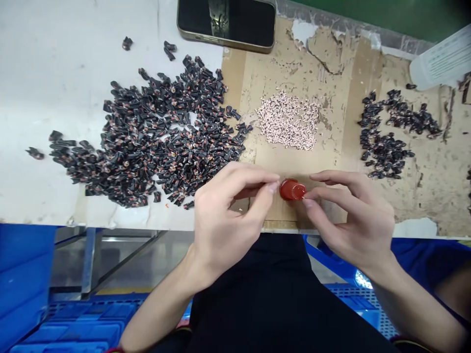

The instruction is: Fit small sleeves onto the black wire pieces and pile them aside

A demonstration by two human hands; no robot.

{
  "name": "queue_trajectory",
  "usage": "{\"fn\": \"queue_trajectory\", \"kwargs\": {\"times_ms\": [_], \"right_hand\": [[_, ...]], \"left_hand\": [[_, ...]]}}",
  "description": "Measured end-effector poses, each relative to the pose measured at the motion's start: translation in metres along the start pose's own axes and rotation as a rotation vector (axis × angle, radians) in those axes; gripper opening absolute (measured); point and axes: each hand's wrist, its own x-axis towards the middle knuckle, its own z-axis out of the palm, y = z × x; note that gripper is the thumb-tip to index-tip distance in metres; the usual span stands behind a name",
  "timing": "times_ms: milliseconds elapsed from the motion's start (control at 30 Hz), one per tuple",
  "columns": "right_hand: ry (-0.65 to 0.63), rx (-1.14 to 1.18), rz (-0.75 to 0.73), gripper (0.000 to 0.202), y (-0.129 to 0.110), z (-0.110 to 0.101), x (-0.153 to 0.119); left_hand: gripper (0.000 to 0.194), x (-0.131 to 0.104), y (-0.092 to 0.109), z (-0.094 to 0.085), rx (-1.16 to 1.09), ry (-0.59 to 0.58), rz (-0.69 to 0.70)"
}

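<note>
A small red container stands near the table's front edge, between my two hands. Just left of it, my left hand has thumb and index fingertips pressed together. Anything in that pinch is too small or too hidden to name. On the other side, my right hand pinches with thumb and index finger at the container's right rim; a tiny light speck shows at the tips, its kind unclear. Beyond the container lies a patch of tiny pinkish, copper-coloured pieces. A large heap of small black parts with reddish-orange bits spreads to the left.
A smartphone lies at the back. More black parts are scattered at the right, near a translucent white plastic container. Worn cardboard covers the table's middle and right. Blue crates sit below at left.
</note>
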Motion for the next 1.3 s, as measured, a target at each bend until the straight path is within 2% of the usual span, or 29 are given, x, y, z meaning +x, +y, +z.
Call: {"fn": "queue_trajectory", "kwargs": {"times_ms": [100,167,300,400,467,667,867,1067,1200,1300], "right_hand": [[0.011,0.027,0.004,0.021,-0.002,-0.001,0.001],[0.042,0.139,0.060,0.021,-0.004,-0.003,0.001],[0.057,0.618,0.314,0.018,-0.011,-0.010,0.003],[0.043,0.964,0.493,0.012,-0.016,-0.013,0.004],[0.058,1.066,0.545,0.008,-0.020,-0.012,0.005],[0.108,0.991,0.546,0.013,-0.030,-0.008,0.005],[0.123,0.980,0.511,0.016,-0.030,-0.005,0.004],[0.118,1.003,0.457,0.017,-0.028,-0.003,0.007],[0.110,1.006,0.438,0.017,-0.028,-0.003,0.010],[0.152,0.989,0.413,0.023,-0.028,-0.002,0.009]], "left_hand": [[0.018,0.001,0.003,0.000,0.015,0.019,0.005],[0.019,0.002,0.006,0.002,-0.077,0.006,-0.104],[0.018,0.002,0.007,0.013,-0.467,-0.078,-0.419],[0.018,0.001,0.006,0.022,-0.678,-0.109,-0.506],[0.018,-0.001,0.006,0.027,-0.734,-0.107,-0.526],[0.016,-0.006,0.009,0.031,-0.758,-0.083,-0.547],[0.017,-0.007,0.009,0.032,-0.824,-0.095,-0.565],[0.016,-0.007,0.014,0.028,-0.844,-0.105,-0.659],[0.018,-0.006,0.017,0.029,-0.867,-0.094,-0.634],[0.017,-0.006,0.020,0.031,-0.909,-0.074,-0.637]]}}
